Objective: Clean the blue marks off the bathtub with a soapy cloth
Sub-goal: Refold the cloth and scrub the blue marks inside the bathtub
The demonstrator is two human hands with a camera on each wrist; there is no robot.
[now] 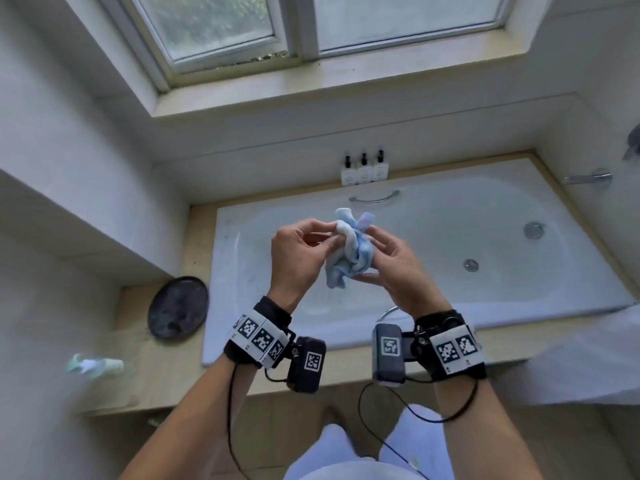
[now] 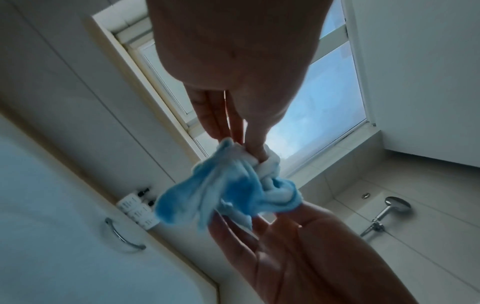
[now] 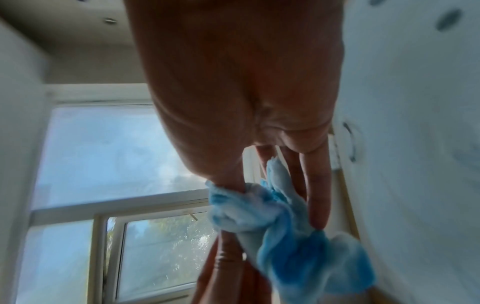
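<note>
Both hands hold a crumpled white cloth (image 1: pixel 349 251) stained blue, raised above the middle of the white bathtub (image 1: pixel 433 216). My left hand (image 1: pixel 304 251) pinches the cloth's upper left part between thumb and fingertips. My right hand (image 1: pixel 384 258) grips its right side with thumb and fingers. The left wrist view shows the cloth (image 2: pixel 226 189) bunched between the fingers of both hands. In the right wrist view the cloth (image 3: pixel 285 226) hangs from my right fingers (image 3: pixel 318 197), blue and blurred. Faint bluish smears lie on the tub's near left rim (image 1: pixel 239 292).
Three small white bottles (image 1: pixel 364 169) stand on the far ledge by a chrome grab handle (image 1: pixel 374 196). A dark round tray (image 1: pixel 178 308) sits on the left surround, a pale green bottle (image 1: pixel 95 363) nearer. A tap (image 1: pixel 585 178) and drain (image 1: pixel 470 265) are at the right.
</note>
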